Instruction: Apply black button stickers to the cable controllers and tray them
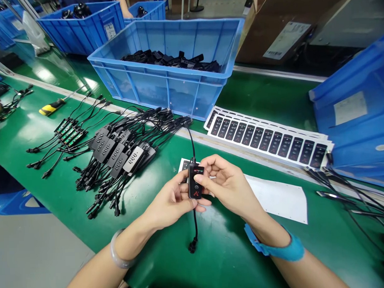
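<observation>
My left hand [173, 201] and my right hand [226, 182] both grip a small black controller [195, 181] with a dark label bearing red marks on its face. Its black cable runs up toward the blue bin and hangs down to a plug [192, 246] over the green table. My left fingers wrap its lower side; my right thumb and fingers press on its face. Under my hands lies a white backing sheet [282, 197]. A pile of black controllers with cables [119, 155] lies to the left.
A blue bin [168, 88] of black parts stands behind. Sheets of dark labels [267, 137] lie at the right of it. Green circuit boards with leads [68, 131] and a yellow-handled screwdriver [50, 107] lie left. Another blue bin [357, 113] and cables [348, 193] are at right.
</observation>
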Demonstrator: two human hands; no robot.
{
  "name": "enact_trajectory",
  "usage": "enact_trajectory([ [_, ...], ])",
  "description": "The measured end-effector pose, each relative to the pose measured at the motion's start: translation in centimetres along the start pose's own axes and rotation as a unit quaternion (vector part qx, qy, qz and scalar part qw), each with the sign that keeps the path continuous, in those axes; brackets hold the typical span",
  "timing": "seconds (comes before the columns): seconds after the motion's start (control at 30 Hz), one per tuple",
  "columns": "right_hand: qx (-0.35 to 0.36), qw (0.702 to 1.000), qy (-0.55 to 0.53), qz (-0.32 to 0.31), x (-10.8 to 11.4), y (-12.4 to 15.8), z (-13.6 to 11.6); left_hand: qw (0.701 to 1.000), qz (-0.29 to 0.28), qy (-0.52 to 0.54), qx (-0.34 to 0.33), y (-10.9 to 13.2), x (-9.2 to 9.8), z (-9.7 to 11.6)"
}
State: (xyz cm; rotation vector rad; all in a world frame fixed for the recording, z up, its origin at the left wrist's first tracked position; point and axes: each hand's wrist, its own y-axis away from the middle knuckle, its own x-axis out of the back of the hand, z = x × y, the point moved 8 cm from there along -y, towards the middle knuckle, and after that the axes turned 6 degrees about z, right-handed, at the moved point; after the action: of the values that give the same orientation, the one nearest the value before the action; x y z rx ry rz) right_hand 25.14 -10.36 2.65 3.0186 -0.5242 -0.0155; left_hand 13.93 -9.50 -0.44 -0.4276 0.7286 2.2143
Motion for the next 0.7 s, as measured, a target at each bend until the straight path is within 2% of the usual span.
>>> enact_trajectory([
  [0.7, 0.022, 0.999, 0.045, 0.02, 0.24, 0.15, 0.13, 1.0, 0.005, -0.009, -0.007, -0.06, -0.18, 0.01],
])
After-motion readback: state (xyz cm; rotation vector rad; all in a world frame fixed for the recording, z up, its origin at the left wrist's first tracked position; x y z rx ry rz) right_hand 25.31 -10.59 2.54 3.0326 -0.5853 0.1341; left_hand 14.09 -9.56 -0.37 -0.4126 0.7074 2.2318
